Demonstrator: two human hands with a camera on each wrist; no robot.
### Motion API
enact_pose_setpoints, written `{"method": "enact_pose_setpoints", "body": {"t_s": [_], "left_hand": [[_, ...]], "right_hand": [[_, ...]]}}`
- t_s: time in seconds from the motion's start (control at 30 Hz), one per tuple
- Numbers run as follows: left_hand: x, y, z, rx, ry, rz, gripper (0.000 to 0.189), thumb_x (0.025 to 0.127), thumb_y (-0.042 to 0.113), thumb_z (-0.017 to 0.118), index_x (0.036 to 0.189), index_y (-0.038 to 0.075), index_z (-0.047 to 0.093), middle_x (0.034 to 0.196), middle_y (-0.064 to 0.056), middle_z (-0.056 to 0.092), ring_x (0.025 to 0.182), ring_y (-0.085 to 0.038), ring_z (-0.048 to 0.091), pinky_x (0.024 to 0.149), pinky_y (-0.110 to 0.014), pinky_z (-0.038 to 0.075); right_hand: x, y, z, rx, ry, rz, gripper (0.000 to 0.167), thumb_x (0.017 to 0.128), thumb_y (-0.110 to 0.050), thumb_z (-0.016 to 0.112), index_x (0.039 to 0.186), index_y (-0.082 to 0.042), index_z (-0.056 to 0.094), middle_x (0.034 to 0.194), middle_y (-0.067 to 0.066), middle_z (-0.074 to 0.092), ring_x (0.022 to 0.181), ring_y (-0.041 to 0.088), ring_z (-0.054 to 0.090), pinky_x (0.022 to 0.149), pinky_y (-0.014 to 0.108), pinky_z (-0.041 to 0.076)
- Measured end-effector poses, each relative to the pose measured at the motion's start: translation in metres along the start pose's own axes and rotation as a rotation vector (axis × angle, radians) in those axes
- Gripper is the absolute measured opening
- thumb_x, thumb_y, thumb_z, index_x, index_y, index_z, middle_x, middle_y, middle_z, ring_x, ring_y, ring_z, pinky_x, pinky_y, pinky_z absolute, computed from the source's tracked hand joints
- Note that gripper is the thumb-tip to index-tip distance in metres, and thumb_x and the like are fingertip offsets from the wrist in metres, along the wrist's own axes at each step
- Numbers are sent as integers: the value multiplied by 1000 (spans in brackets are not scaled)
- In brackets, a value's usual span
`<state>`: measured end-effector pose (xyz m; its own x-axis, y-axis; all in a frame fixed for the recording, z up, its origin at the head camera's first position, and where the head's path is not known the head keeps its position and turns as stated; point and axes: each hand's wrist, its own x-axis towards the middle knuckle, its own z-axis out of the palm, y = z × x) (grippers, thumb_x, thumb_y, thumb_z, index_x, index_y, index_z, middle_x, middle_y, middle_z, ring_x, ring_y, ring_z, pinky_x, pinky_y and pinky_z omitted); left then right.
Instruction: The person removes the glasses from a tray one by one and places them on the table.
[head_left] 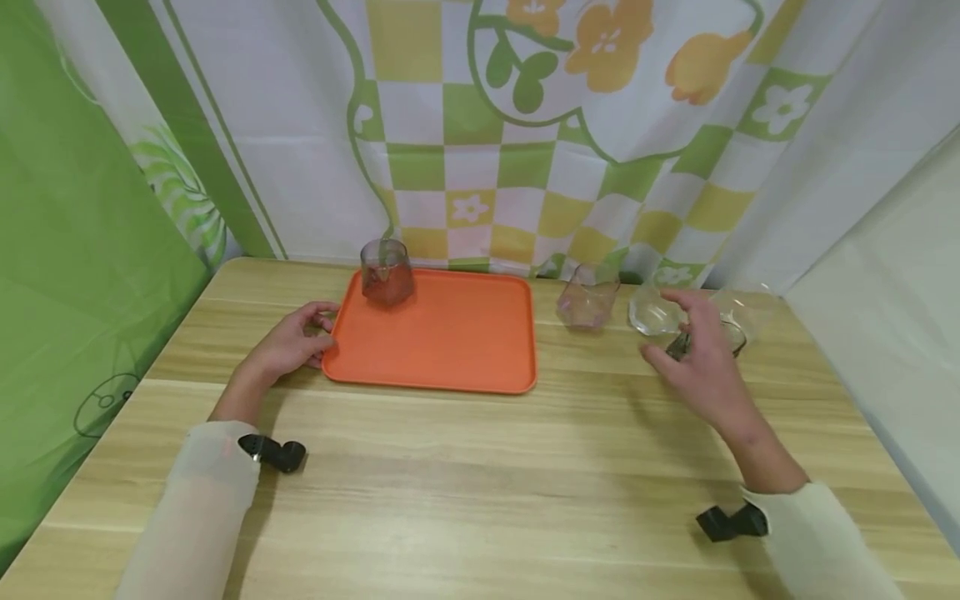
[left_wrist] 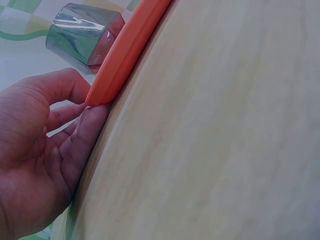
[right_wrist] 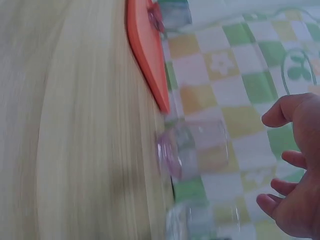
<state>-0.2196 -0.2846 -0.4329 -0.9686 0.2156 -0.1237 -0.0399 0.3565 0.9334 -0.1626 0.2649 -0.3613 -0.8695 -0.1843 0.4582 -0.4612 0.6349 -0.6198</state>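
Observation:
An orange tray [head_left: 450,337] lies on the table, and my left hand [head_left: 294,340] pinches the rim at its left end. In the left wrist view, thumb and fingertips meet at the tray's edge [left_wrist: 112,75]. A grey-tinted glass [head_left: 387,275] stands at the tray's back left corner. My right hand [head_left: 705,354] hovers over the right side of the table, thumb and fingers apart, holding nothing. Around it stand a clear glass [head_left: 651,312], a dark-tinted glass [head_left: 733,335] partly hidden behind the hand, and another clear glass [head_left: 753,304].
A pink-tinted glass [head_left: 587,298] stands between the tray and the clear glasses. Behind the back edge of the wooden table [head_left: 450,483] hangs a patterned curtain [head_left: 480,158]. Green cloth [head_left: 67,208] hangs at the left.

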Motion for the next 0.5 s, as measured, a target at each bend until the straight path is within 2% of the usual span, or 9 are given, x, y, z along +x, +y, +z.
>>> {"method": "enact_pose_setpoints", "body": {"t_s": [0.07, 0.13, 0.17, 0.33, 0.5], "left_hand": [[-1, 0, 0, 4, 0, -3, 64, 93, -6, 57, 153, -6, 33, 118, -22, 41, 70, -14, 60, 58, -29, 58], [-1, 1, -1, 6, 0, -4, 64, 93, -6, 57, 153, -6, 33, 119, -22, 41, 71, -14, 60, 58, -29, 58], [-1, 1, -1, 7, 0, -4, 64, 93, -6, 57, 153, -6, 33, 119, -22, 41, 71, -14, 60, 58, -29, 58], [-1, 0, 0, -3, -5, -6, 65, 94, -5, 57, 154, -5, 32, 121, -23, 41, 72, -15, 61, 59, -30, 58], [-1, 0, 0, 0, -4, -15, 65, 94, -5, 57, 154, -5, 32, 121, -22, 41, 71, -15, 61, 59, -29, 58]], "right_hand": [[2, -8, 7, 20, -53, -6, 71, 88, 3, 74, 150, 4, 39, 148, 25, 36, 134, 41, 36, 105, 49, 41], [5, -14, 15, 51, -93, -15, 69, 89, 4, 73, 150, 4, 39, 149, 25, 36, 134, 43, 36, 101, 62, 42], [6, -16, 20, 63, -107, -27, 68, 89, 4, 72, 149, 5, 39, 149, 25, 37, 134, 44, 37, 100, 63, 43], [11, -26, 45, 127, -167, -79, 66, 88, 8, 73, 146, 4, 43, 146, 24, 42, 129, 42, 45, 95, 60, 49], [18, -32, 73, 181, -230, -107, 67, 88, 4, 75, 147, 3, 43, 147, 23, 44, 127, 41, 50, 94, 59, 50]]}}
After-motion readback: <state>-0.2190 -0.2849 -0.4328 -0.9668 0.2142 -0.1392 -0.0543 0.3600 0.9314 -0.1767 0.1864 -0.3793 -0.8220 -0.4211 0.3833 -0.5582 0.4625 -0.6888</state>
